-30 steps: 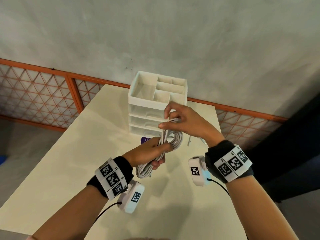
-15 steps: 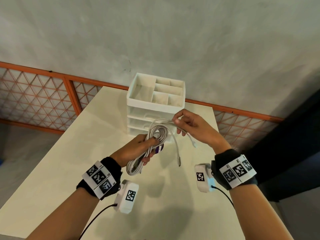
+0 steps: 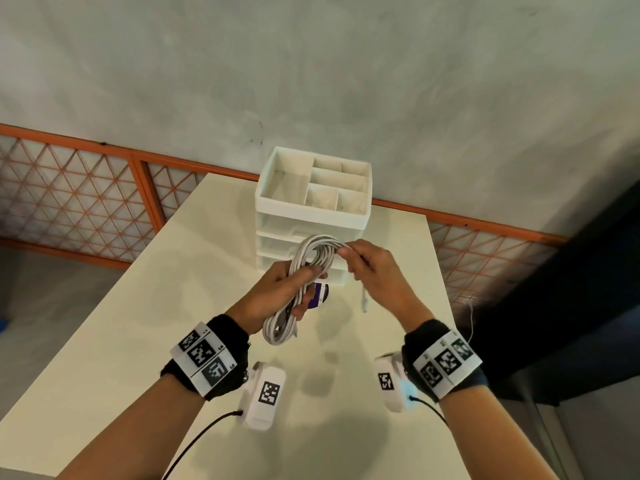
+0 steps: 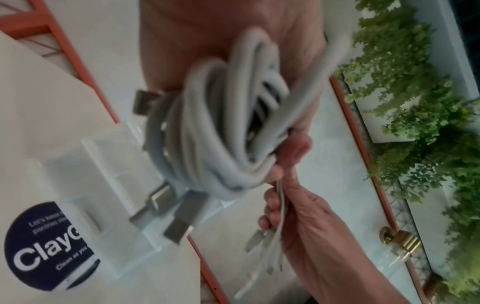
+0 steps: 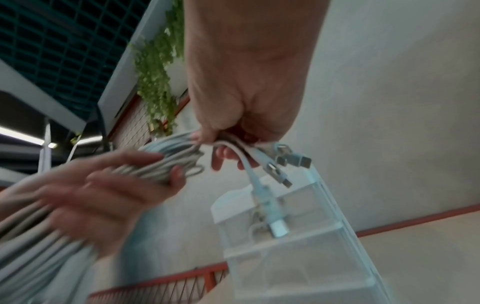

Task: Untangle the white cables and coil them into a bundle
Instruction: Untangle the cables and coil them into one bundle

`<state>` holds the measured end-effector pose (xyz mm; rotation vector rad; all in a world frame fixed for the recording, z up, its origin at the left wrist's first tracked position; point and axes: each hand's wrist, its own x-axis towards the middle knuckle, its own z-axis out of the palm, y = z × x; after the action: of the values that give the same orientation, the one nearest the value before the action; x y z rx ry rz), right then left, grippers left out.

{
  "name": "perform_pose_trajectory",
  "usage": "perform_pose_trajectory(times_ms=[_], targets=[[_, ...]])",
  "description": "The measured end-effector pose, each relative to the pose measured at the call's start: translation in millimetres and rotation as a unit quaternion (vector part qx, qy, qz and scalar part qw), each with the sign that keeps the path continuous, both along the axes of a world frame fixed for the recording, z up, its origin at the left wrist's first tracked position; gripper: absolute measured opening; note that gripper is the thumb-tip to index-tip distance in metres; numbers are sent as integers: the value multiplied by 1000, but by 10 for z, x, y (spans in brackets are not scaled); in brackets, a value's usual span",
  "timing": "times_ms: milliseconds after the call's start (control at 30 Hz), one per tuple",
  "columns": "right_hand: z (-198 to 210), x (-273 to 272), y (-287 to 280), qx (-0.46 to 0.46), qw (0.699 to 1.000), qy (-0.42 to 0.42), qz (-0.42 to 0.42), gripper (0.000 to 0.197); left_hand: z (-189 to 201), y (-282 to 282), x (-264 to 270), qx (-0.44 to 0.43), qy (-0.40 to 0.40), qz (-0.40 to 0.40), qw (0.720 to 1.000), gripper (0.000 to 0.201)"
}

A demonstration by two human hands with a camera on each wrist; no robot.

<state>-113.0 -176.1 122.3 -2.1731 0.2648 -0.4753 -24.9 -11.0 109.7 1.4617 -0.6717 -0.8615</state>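
A pale cream rectangular desk (image 3: pixel 145 344) runs away from the viewer toward a grey plastered wall (image 3: pixel 346 81), with an orange-framed lattice railing (image 3: pixel 69 202) low along the wall's foot on both sides. At the far end of the desk stands a white plastic drawer organiser (image 3: pixel 313 216) with an open, partitioned top tray and translucent drawers beneath. Just in front of it, above the desk, the person holds the coiled bundle of white cables (image 3: pixel 304 271) in the air, its long loop slanting from the far right down to the near left. The left hand (image 3: pixel 273 296) grasps the middle of the coil, fingers and thumb curled round the gathered strands, and the lower end of the loop hangs out below the palm. The right hand (image 3: pixel 374 271) meets the coil at its upper, far end, thumb and fingers pinching the strands there; in the right wrist view several loose cable tails with metal plug connectors (image 5: pixel 283 166) hang from that closed grip. Both wrists wear black bands with white square-patterned markers and small white camera units. Behind the left hand's fingers a small round navy-and-white labelled container (image 3: pixel 318 294) lies on the desk against the organiser's base, partly hidden.
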Motion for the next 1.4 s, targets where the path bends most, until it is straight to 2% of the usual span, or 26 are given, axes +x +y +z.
perform_pose_trajectory(times_ms=[133, 200, 333, 533, 667, 867, 900, 1000, 1067, 1133, 1200, 1300, 1400], targets=[[-102, 33, 208, 35, 999, 29, -27, 25, -16, -55, -29, -34, -23, 24, 999, 28], [-114, 35, 234, 59, 996, 71, -1, 24, -7, -61, -50, -52, -33, 23, 998, 22], [-112, 53, 165, 28, 991, 118, 50, 26, -28, -98, -70, -71, -55, 12, 996, 21], [-66, 102, 225, 77, 996, 34, -28, 22, 14, -152, -95, -89, -23, 33, 995, 18], [62, 88, 305, 162, 987, -14, -10, 28, 45, -164, -36, -97, -32, 7, 995, 30], [121, 107, 337, 278, 960, -9, 9, 31, 17, -236, -3, -54, -67, 31, 996, 14], [110, 110, 343, 291, 957, -6, 6, 29, 4, -241, 26, -45, -83, 29, 995, 19], [66, 98, 322, 300, 954, 6, -9, 22, -108, -242, 148, -4, -128, -13, 992, 56], [46, 69, 272, 299, 954, 6, -17, 21, -160, -244, 190, 78, -171, -17, 982, 86], [39, 41, 220, 309, 951, -2, -24, 24, -157, -236, 180, 140, -188, 4, 972, 97], [52, 29, 178, 326, 945, -7, -39, 26, -138, -214, 205, 111, -166, -15, 980, 85], [106, 32, 163, 335, 940, -15, -58, 19, -59, -121, 146, -7, -121, -104, 987, 47], [131, 33, 176, 331, 942, -15, -50, 14, -14, -56, 99, -42, -75, -105, 991, 37]])
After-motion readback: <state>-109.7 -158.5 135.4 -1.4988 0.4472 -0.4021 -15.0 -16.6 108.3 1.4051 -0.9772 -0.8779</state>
